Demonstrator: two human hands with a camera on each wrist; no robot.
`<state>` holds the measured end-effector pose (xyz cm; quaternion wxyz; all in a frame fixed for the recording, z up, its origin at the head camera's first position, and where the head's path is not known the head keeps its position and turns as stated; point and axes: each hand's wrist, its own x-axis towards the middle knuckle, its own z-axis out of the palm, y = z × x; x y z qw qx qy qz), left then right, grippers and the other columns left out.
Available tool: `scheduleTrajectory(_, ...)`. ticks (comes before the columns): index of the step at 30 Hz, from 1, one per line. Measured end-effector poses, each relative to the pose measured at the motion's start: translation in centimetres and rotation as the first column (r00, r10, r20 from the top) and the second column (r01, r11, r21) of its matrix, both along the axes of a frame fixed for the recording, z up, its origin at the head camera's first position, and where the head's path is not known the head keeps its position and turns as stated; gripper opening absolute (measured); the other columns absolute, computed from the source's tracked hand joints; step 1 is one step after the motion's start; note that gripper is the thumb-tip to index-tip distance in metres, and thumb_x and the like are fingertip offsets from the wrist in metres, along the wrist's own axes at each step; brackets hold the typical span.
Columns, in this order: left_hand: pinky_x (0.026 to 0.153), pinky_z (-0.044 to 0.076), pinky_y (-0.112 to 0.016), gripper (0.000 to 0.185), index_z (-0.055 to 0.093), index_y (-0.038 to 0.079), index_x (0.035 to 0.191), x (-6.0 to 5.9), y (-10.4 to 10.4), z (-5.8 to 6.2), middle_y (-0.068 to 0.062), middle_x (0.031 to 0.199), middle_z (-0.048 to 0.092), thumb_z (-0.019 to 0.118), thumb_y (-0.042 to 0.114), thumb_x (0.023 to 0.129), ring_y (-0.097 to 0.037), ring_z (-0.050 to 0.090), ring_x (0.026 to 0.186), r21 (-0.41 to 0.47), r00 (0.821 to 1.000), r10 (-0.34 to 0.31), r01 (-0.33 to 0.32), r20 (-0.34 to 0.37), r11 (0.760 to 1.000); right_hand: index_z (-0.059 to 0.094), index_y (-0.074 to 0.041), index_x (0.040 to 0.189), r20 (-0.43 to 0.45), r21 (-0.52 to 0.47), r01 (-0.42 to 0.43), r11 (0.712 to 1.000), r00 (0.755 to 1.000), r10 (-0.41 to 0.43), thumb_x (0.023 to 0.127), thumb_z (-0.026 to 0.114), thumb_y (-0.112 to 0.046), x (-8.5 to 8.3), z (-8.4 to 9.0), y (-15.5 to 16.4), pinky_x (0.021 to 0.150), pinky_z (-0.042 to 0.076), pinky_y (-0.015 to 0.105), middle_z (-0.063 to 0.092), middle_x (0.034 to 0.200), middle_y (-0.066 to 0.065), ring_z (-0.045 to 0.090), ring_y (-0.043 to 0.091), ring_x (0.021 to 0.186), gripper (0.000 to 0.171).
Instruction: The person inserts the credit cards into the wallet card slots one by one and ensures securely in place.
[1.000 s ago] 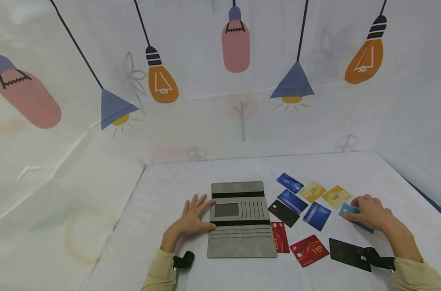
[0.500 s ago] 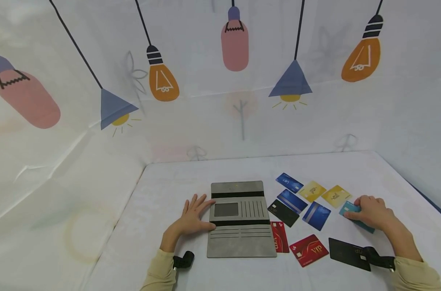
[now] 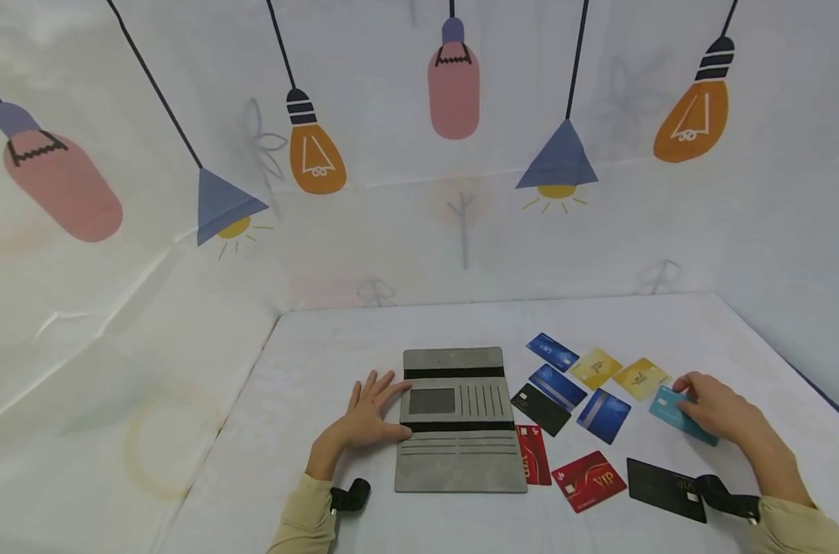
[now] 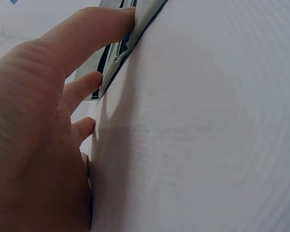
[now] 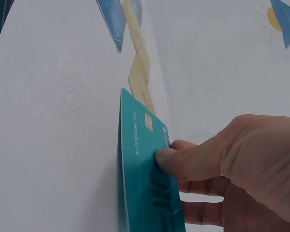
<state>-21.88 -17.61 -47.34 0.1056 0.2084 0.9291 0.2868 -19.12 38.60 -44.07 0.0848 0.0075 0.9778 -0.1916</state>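
Note:
A grey wallet [image 3: 461, 478] lies unfolded on the white table, with card slots and a dark window facing up. My left hand [image 3: 364, 419] touches its left edge with spread fingers; in the left wrist view the thumb and a fingertip meet the wallet's edge [image 4: 147, 14]. On the right, my right hand [image 3: 720, 408] pinches a teal bank card [image 3: 667, 409]. The right wrist view has the thumb on the face of this teal card [image 5: 142, 179], with fingers behind it and its near edge tilted off the table.
Blue cards [image 3: 603, 416], yellow cards [image 3: 641, 378] and a black card [image 3: 540, 409] lie between wallet and right hand. A red card [image 3: 589, 482] and a second black card [image 3: 662, 488] lie nearer. Another red card [image 3: 533, 455] is partly under the wallet. A patterned curtain [image 3: 392, 231] stands behind.
My right hand has shifted slightly right and its grip on the teal card has altered, leaving more of the card showing. The left hand and wallet stay put; the head view shifts slightly.

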Motion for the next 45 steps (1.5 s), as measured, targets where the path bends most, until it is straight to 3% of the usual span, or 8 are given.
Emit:
scheduleTrajectory(8, 0.117, -0.009, -0.06, 0.083, 0.043, 0.024, 0.15, 0.1, 0.0, -0.1, -0.014, 0.164, 0.018, 0.075, 0.047, 0.078, -0.04, -0.006, 0.151, -0.01, 1.0, 0.006, -0.006, 0.0, 1.0, 0.054, 0.01, 0.113, -0.088, -0.006, 0.001, 1.0, 0.996, -0.001, 0.088, 0.053, 0.001, 0.6, 0.3, 0.3, 0.072, 0.044, 0.06, 0.055, 0.097, 0.029, 0.051, 0.04, 0.086, 0.026)
scheduleTrajectory(14, 0.117, -0.009, -0.06, 0.083, 0.042, 0.024, 0.151, -0.1, -0.1, -0.1, -0.013, 0.164, 0.018, 0.074, 0.048, 0.079, -0.04, -0.006, 0.151, -0.021, 1.0, 0.004, -0.004, -0.007, 1.0, 0.056, 0.01, 0.113, -0.137, -0.021, 0.014, 1.0, 0.99, -0.017, 0.088, 0.051, 0.001, 0.7, 1.1, 0.3, 0.074, 0.043, 0.063, 0.055, 0.103, 0.035, 0.051, 0.044, 0.089, 0.026)
scheduleTrajectory(26, 0.117, -0.008, -0.06, 0.081, 0.041, 0.022, 0.151, -0.1, -0.3, 0.3, -0.014, 0.164, 0.017, 0.073, 0.047, 0.081, -0.041, -0.006, 0.151, -0.022, 1.0, -0.016, 0.016, -0.006, 1.0, 0.055, 0.011, 0.116, -0.189, -0.069, 0.03, 0.997, 0.981, -0.042, 0.094, 0.051, -0.001, 0.4, 2.4, -1.6, 0.076, 0.048, 0.06, 0.055, 0.114, 0.038, 0.053, 0.046, 0.092, 0.026)
scheduleTrajectory(40, 0.117, -0.009, -0.059, 0.082, 0.041, 0.022, 0.151, 0.2, -0.1, 0.3, -0.014, 0.164, 0.017, 0.073, 0.047, 0.08, -0.04, -0.006, 0.151, -0.01, 1.0, -0.011, 0.011, 0.0, 1.0, 0.055, 0.008, 0.117, -0.24, -0.11, 0.054, 0.992, 0.967, -0.079, 0.095, 0.053, -0.005, 0.4, 3.0, -3.6, 0.07, 0.05, 0.052, 0.058, 0.112, 0.033, 0.055, 0.041, 0.089, 0.025)
scheduleTrajectory(45, 0.117, -0.008, -0.06, 0.082, 0.041, 0.022, 0.151, 0.2, 0.0, 0.1, -0.014, 0.164, 0.018, 0.073, 0.047, 0.08, -0.041, -0.005, 0.151, -0.012, 1.0, -0.008, 0.008, -0.004, 1.0, 0.055, 0.007, 0.118, -0.25, -0.135, 0.038, 0.99, 0.966, -0.071, 0.096, 0.052, -0.006, 0.0, 3.0, -4.8, 0.073, 0.051, 0.054, 0.059, 0.112, 0.032, 0.056, 0.042, 0.091, 0.026)
